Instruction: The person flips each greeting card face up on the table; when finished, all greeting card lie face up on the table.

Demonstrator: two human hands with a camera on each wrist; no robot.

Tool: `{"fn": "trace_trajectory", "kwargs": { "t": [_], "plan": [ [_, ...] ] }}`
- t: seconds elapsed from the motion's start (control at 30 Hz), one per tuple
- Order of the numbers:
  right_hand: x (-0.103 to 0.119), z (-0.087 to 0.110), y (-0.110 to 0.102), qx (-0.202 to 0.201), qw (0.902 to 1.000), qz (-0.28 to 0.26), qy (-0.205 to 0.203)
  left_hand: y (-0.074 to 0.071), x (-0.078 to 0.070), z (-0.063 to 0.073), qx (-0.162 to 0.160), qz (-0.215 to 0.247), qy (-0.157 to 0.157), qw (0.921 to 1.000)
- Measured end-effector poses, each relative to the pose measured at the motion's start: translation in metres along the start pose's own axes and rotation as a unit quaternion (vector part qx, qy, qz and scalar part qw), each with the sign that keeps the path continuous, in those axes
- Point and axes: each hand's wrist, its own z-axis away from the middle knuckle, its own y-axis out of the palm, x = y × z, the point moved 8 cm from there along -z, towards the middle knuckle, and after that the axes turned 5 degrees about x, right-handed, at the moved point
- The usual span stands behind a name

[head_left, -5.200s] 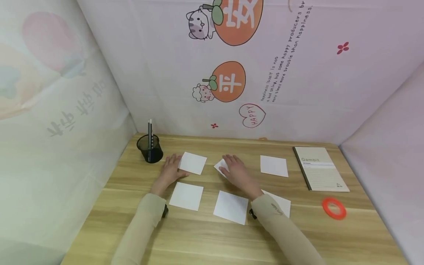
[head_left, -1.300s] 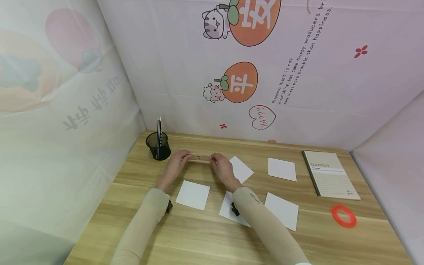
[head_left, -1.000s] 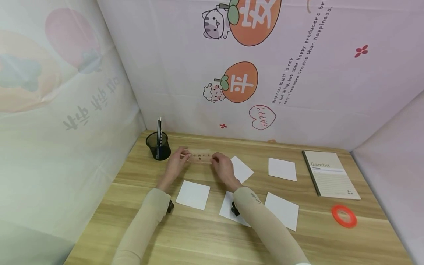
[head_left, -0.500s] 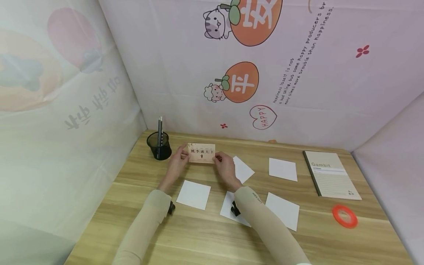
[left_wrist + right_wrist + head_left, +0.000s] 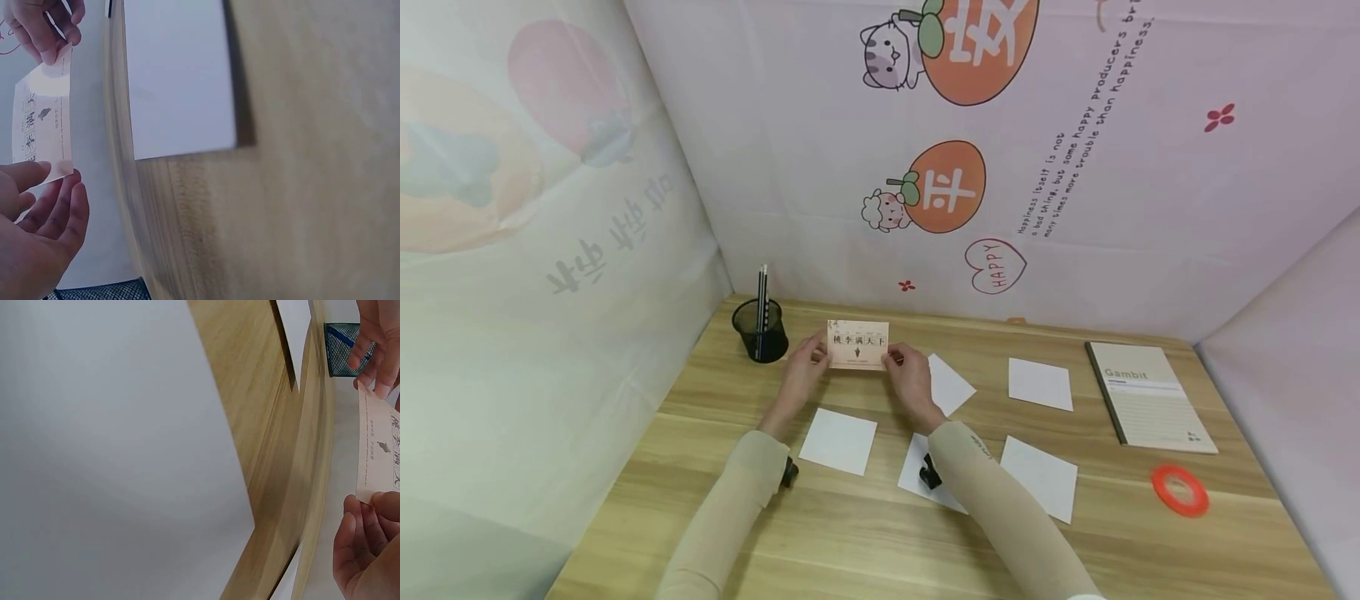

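Both hands hold up a small beige card [image 5: 858, 346] printed with a row of dark Chinese characters and a small dark figure below them. My left hand [image 5: 803, 367] pinches its left edge between thumb and fingers, plainly seen in the left wrist view, where the left hand [image 5: 44, 219] is at the lower left. My right hand [image 5: 912, 379] pinches the opposite edge; in the right wrist view that right hand [image 5: 372, 544] grips a lower corner. The card's printed face is turned toward the head camera, raised off the table.
Several white squares lie face down or blank: one square [image 5: 838, 442] in front, another square [image 5: 1041, 383] to the right. A black mesh pen cup [image 5: 760, 333] with pencils stands back left. A notebook [image 5: 1150, 396] and an orange-red tape roll [image 5: 1180, 490] lie right on the wooden table [image 5: 820, 533].
The back-left white square has been picked up from the table by both hands. It has been tilted up, so its printed beige face now shows. The right hand moved left from another square.
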Motion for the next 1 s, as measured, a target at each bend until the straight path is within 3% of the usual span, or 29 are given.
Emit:
{"fn": "trace_trajectory", "kwargs": {
  "t": [0.43, 0.73, 1.0],
  "plan": [
    [0.005, 0.0, 0.0, -0.01, 0.9994, -0.032, 0.001, -0.002, -0.006, -0.002, -0.022, 0.006, 0.011, 0.9997],
    [0.007, -0.002, 0.005, 0.02, 0.9997, 0.007, -0.012, 0.003, 0.001, -0.007, 0.02, 0.0, -0.049, 0.9986],
    [0.008, -0.001, 0.016, 0.053, 0.9976, 0.037, -0.025, 0.001, 0.0, -0.01, -0.008, -0.005, -0.047, 0.9988]
  ]
}}
